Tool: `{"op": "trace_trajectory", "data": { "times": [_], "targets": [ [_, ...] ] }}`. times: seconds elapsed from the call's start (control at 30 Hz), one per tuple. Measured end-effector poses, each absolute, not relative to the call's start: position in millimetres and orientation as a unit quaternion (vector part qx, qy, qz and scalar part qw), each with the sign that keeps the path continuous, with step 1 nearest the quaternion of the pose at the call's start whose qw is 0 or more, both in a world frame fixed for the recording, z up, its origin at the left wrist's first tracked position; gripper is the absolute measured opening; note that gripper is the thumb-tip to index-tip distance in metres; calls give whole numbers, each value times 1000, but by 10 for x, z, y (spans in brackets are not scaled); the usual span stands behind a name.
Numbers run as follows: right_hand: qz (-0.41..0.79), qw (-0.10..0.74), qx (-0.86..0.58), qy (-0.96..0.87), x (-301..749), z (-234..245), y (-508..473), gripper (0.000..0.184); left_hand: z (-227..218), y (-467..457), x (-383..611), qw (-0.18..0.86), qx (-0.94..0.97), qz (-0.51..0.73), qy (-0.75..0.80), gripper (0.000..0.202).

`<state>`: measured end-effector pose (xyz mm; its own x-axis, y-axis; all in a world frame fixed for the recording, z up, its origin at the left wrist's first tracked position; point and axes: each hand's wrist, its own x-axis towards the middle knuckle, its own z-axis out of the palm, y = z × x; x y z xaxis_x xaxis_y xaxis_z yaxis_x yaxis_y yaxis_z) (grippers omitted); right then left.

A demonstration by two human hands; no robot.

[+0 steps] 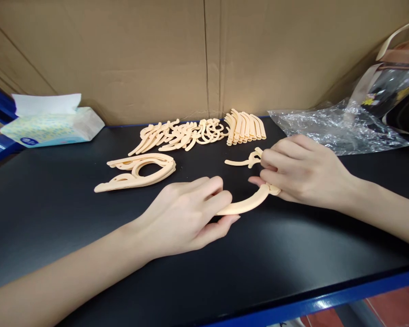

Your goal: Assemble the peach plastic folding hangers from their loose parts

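Note:
Both hands are closed on one curved, peach-coloured plastic folding hanger arm (247,204) above the black tabletop. My left hand (187,211) pinches its left end between thumb and fingers. At the other end, my right hand (300,175) grips around a small joint; the fingers partly hide it. A thin hook piece (240,162) shows just beyond the right fingers; whether they touch it I cannot tell. Folded hangers (167,170) lie stacked to the left of the hands.
Behind the hands lie several loose curved parts (153,138), small hooks (207,131) and a row of hanger arms (245,127). A tissue pack (54,127) stands at the left. Clear plastic wrap (327,127) and a transparent bag (388,86) are at right. Cardboard (139,59) backs the table.

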<state>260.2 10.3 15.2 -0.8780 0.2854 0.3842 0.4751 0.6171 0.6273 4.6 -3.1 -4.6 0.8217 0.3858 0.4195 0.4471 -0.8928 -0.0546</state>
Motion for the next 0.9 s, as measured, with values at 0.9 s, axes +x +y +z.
{"op": "trace_trajectory", "data": {
  "times": [0.9],
  "targets": [
    [-95,108,-228,-963,2619,-4,162,30,-31,23,42,58,-966,-127,-216,24]
  ]
}}
